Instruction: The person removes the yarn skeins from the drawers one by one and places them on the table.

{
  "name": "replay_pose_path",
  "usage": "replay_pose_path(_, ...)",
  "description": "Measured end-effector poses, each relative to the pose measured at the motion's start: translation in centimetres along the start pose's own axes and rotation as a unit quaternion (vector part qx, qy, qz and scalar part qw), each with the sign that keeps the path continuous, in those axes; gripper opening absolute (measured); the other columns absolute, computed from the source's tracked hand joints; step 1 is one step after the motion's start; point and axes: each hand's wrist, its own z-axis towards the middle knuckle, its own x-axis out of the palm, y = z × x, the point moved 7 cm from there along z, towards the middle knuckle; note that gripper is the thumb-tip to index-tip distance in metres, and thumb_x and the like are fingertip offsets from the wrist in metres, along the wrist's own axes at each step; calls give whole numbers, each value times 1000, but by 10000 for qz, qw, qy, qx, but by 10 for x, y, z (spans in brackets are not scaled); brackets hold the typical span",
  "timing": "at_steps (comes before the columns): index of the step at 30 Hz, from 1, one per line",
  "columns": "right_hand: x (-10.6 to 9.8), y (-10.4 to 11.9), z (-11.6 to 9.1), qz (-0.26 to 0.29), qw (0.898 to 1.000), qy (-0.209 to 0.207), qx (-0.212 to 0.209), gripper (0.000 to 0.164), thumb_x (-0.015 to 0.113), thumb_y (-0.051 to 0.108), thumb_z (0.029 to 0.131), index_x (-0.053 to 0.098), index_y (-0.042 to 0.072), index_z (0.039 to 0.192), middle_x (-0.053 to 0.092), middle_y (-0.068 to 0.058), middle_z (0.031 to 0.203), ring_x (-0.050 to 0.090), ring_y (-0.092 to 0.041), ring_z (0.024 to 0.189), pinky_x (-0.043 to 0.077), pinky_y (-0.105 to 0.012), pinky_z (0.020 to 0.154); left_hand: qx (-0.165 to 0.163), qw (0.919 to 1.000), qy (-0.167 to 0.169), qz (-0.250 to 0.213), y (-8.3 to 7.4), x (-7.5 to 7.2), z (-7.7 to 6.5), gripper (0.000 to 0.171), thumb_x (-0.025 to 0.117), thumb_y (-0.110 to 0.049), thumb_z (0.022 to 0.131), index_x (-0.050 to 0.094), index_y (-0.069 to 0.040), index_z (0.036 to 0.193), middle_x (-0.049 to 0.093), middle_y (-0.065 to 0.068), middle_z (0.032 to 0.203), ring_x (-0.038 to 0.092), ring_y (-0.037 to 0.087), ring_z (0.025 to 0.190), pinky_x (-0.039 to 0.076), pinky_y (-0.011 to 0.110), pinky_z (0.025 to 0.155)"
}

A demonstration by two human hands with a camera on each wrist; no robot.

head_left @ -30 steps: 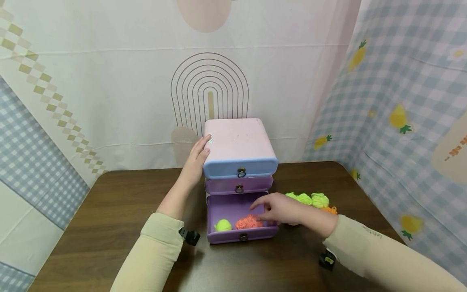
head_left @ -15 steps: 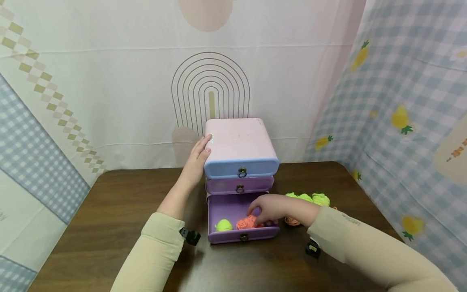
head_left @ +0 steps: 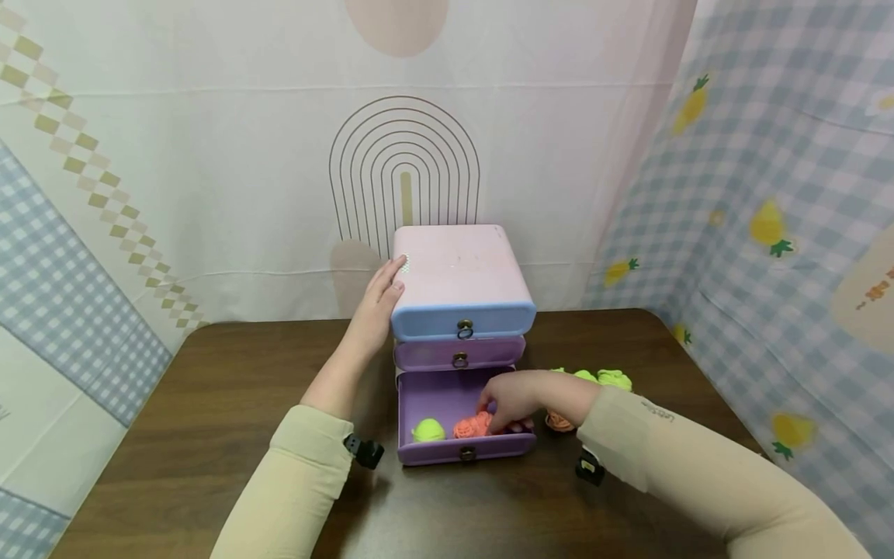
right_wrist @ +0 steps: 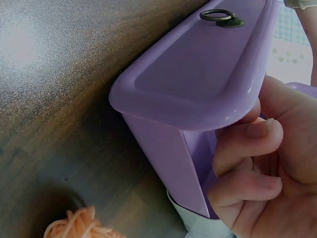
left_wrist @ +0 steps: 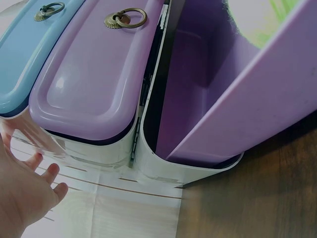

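My left hand [head_left: 373, 312] rests with extended fingers against the left side of a small drawer cabinet [head_left: 457, 264] with a pink top. In the left wrist view its loosely spread fingers stand beside the cabinet wall. Inside the pulled-out bottom purple drawer [head_left: 436, 396] lie a neon-green yarn ball [head_left: 428, 430] and a coral-orange yarn ball [head_left: 472, 425]. Reaching in over the right wall, my right hand [head_left: 518, 397] pinches the right end of the coral ball. The right wrist view shows curled fingers [right_wrist: 250, 144] there, while the drawer front hides the fingertips and the ball.
Right of the drawer, an orange yarn ball [head_left: 559, 421] and several neon-green yarn balls [head_left: 614, 379] lie on the dark wooden table [head_left: 279, 435], partly behind the right forearm. Above the bottom drawer, the purple middle drawer [head_left: 461, 355] and blue top drawer [head_left: 426, 323] are closed.
My right hand has moved left and down into the drawer, from above the coral yarn ball to its right end, its fingers drawing closer together. The left hand keeps its place.
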Motion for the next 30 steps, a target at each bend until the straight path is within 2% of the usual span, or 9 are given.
replay_pose_path(7, 1, -2, 2, -22, 10000, -55, 20, 22, 73, 13, 87, 70, 16, 108, 61, -1, 54, 52, -10, 40, 55, -39, 51, 56, 10000, 15, 31, -1, -1, 0, 54, 38, -39, 103, 38, -22, 154, 19, 13, 163, 14, 27, 150, 12, 57, 117)
replay_pose_path(17, 1, -3, 2, 136, 9996, -243, -42, 17, 73, 6, 85, 69, 21, 92, 58, 1, 53, 52, -10, 42, 53, -38, 49, 48, 10000, 1, 44, -1, -1, 0, 53, 38, -39, 103, 38, -23, 154, 20, 12, 163, 14, 24, 150, 12, 55, 118)
replay_pose_path(23, -3, -3, 0, 286, 9985, -457, -88, 21, 74, 6, 85, 72, 22, 98, 61, 0, 57, 53, -11, 44, 56, -46, 55, 66, 10000, 9, 55, -2, -1, 0, 54, 38, -37, 103, 38, -21, 154, 21, 12, 163, 14, 25, 150, 12, 55, 118)
replay_pose_path(30, -8, -5, -2, 426, 9969, -639, -157, 21, 75, 8, 85, 73, 23, 100, 64, -1, 62, 52, -11, 45, 55, -44, 53, 13, 10000, 10, 50, -2, -1, -1, 53, 38, -38, 103, 38, -22, 154, 20, 11, 163, 14, 25, 150, 11, 56, 118)
